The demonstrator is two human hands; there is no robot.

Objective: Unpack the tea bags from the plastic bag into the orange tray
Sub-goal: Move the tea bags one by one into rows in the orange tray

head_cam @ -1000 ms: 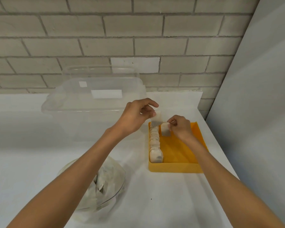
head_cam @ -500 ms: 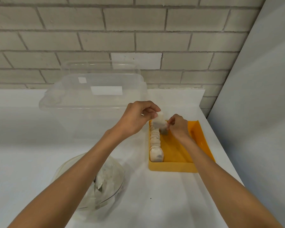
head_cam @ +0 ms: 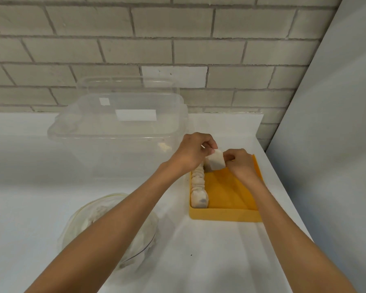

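Pinching tea bag point(head_cam: 216, 163) between left grip point(head_cam: 191, 152) and right grip point(head_cam: 240, 164) | over orange tray point(head_cam: 224, 215) far end

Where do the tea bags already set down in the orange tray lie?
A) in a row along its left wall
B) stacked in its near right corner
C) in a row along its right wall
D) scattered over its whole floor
A: the row of tea bags runs along the left wall of the orange tray, from its near edge towards the far end.
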